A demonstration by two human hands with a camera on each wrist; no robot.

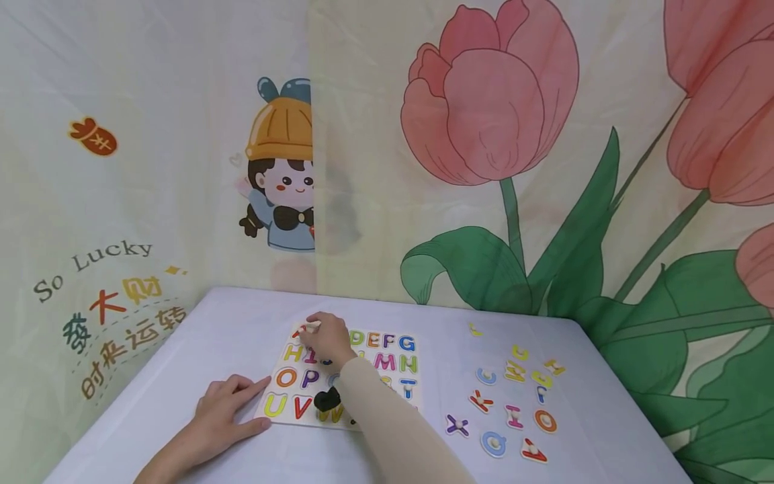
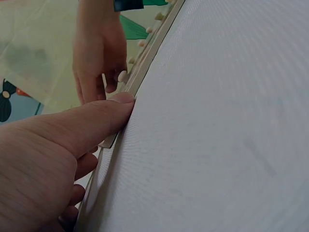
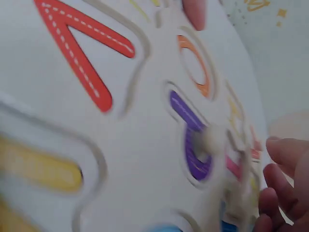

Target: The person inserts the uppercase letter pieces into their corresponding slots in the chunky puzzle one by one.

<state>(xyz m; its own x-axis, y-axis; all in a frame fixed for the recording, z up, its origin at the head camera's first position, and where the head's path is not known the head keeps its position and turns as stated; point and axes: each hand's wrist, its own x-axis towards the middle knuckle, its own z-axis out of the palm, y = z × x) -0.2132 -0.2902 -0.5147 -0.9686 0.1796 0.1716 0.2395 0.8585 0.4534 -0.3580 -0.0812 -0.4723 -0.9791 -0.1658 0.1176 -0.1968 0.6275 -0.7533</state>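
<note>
"Where's the letter board?"

"Lower middle of the frame, flat on the white table, its rows of colored letters partly covered by an arm."

"Which arm?"

"The right, in a pale sleeve, slanting up from the bottom edge. The right hand bends over the board's upper left corner, fingers pointing down near the red A. Whether they pinch anything, I can't tell."

"And the left hand?"

"Lower left, back upward, fingers loosely extended and grasping nothing; thumb on the board's near left corner, forefinger at its left edge."

"Those loose letters?"

"Scattered lower right, an orange O and purple X among them. Behind, upper right, a big printed tulip."
</note>
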